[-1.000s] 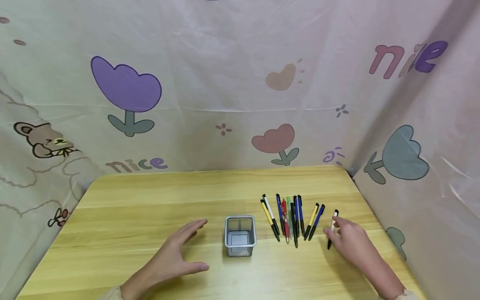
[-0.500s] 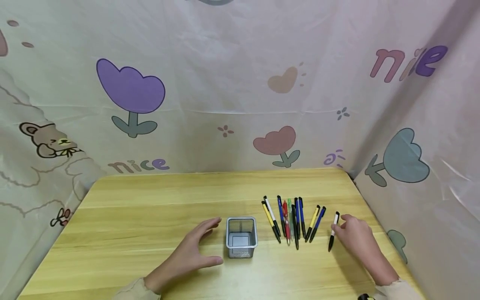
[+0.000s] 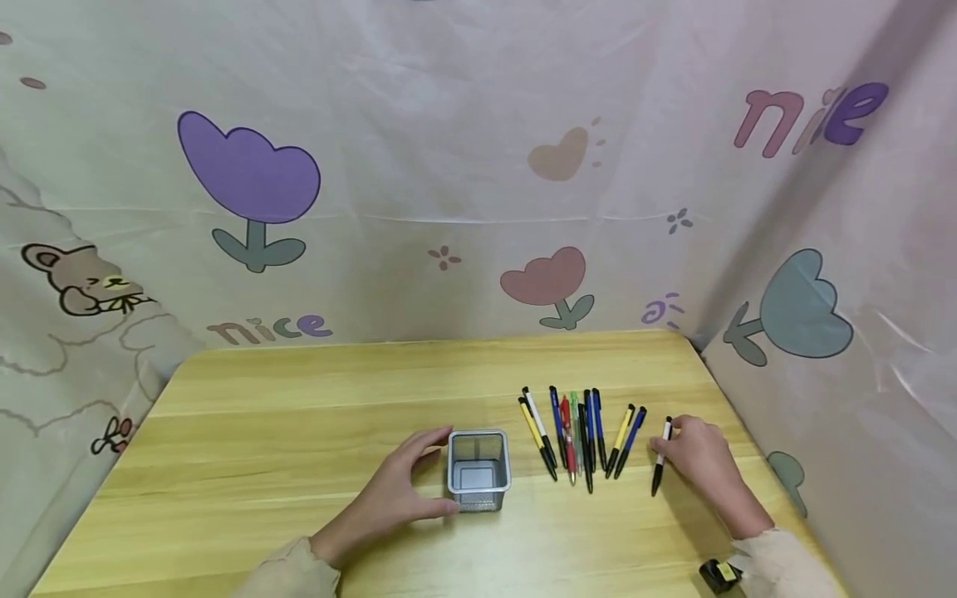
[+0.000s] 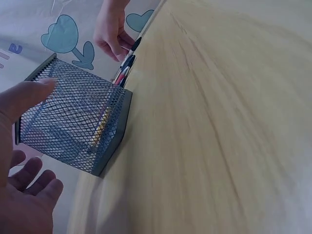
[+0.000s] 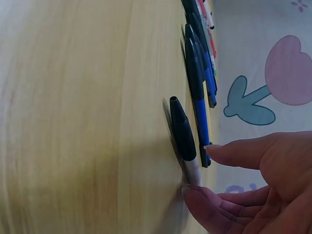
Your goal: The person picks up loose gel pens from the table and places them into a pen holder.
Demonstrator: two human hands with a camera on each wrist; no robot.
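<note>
A grey wire-mesh pen holder (image 3: 479, 502) stands upright on the table, with no pens visible inside. My left hand (image 3: 399, 490) is at its left side, thumb and fingers spread around the near and far corners. In the left wrist view the thumb lies over the mesh wall (image 4: 73, 112), and the other fingers look apart from it. At the right, a white pen with black ends (image 3: 659, 475) lies on the table. My right hand (image 3: 703, 453) reaches over it, thumb and forefinger on either side. The right wrist view shows the forefinger at the white barrel (image 5: 193, 170) and a gap to the thumb.
Several pens lie in a loose row between holder and right hand, among them a yellow one (image 3: 532, 421), a red one (image 3: 571, 453) and a blue one (image 3: 635, 432). A small black object (image 3: 719, 575) is by the right sleeve. Patterned cloth (image 3: 404, 166) surrounds the wooden table (image 3: 314, 399).
My left hand has moved right, up to the pen holder. My right hand has shifted slightly around the white pen, which stays on the table.
</note>
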